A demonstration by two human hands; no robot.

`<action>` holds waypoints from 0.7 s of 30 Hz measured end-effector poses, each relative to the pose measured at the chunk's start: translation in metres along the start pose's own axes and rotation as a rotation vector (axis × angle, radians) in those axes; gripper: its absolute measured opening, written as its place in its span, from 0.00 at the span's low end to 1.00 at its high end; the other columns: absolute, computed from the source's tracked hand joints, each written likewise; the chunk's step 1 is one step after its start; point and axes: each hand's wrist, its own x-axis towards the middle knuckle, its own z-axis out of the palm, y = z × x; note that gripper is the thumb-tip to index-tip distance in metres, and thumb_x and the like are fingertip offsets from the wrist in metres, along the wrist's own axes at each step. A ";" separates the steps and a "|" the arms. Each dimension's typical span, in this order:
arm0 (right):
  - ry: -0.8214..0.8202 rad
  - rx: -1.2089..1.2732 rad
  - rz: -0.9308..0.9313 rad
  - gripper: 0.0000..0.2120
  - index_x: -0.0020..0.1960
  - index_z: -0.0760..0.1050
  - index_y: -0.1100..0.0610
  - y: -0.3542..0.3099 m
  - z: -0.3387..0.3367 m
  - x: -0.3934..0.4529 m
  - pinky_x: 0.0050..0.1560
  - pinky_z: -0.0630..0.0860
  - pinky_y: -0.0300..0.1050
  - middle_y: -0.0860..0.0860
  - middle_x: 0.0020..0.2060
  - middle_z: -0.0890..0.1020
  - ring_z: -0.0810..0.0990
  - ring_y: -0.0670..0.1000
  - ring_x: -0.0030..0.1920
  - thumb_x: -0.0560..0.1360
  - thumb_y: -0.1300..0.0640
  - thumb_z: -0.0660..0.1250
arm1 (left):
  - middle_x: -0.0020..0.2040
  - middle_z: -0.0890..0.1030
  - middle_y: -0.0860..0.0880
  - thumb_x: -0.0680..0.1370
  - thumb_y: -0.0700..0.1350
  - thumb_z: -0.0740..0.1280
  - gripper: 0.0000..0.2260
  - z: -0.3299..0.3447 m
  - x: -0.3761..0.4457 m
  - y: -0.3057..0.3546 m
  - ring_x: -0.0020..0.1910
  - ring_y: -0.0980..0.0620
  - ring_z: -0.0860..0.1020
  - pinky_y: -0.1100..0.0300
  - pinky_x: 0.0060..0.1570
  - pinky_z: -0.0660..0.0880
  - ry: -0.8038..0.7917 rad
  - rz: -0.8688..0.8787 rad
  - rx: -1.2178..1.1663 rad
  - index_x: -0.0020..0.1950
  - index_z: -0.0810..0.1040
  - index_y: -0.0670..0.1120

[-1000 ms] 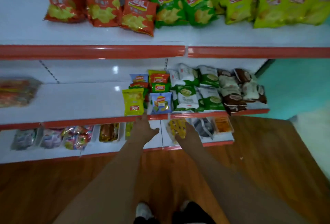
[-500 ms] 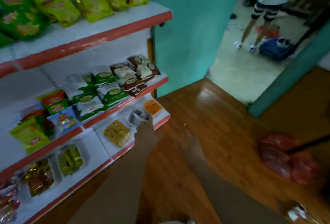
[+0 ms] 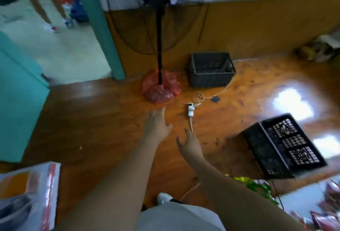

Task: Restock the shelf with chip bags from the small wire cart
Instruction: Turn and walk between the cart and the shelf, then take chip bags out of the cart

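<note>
**A:** Head view, live: my left hand (image 3: 156, 126) and right hand (image 3: 191, 145) are both out over the wooden floor (image 3: 92, 120), fingers spread, holding nothing.

**B:** Where are the chips?

**A:** Shiny green bags (image 3: 257, 187) poke up low on my right, under my right forearm; red bags (image 3: 331, 218) blur in the corner. I can't make out the wire cart itself.

**B:** So the step?

**A:** I'd say it's fetching the next bag. I should swing further right, look at the bags first, and pinch one by its top seam, not squeeze the middle.

**B:** Hazards?

**A:** A white power strip (image 3: 191, 110) and its cable lie near my shoe (image 3: 163, 197); step clear.
</note>
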 end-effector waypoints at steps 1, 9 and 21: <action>0.014 0.011 0.077 0.28 0.74 0.64 0.58 0.020 -0.010 -0.001 0.65 0.69 0.50 0.57 0.69 0.73 0.71 0.57 0.68 0.78 0.47 0.62 | 0.74 0.66 0.45 0.77 0.53 0.67 0.32 0.009 0.004 0.016 0.72 0.42 0.64 0.49 0.70 0.64 -0.037 0.050 0.034 0.78 0.58 0.50; 0.331 0.342 0.647 0.28 0.74 0.64 0.58 0.103 -0.044 -0.042 0.68 0.66 0.49 0.56 0.71 0.71 0.69 0.56 0.71 0.78 0.47 0.61 | 0.74 0.66 0.42 0.76 0.54 0.67 0.35 0.095 0.028 0.123 0.73 0.39 0.63 0.47 0.72 0.63 -0.405 0.468 0.170 0.79 0.57 0.50; 0.321 0.575 1.073 0.30 0.71 0.66 0.52 0.200 -0.005 -0.106 0.62 0.75 0.53 0.52 0.66 0.76 0.76 0.56 0.65 0.72 0.42 0.60 | 0.70 0.69 0.40 0.76 0.54 0.68 0.33 0.219 0.001 0.189 0.69 0.38 0.67 0.48 0.67 0.67 -0.703 0.646 0.373 0.78 0.59 0.49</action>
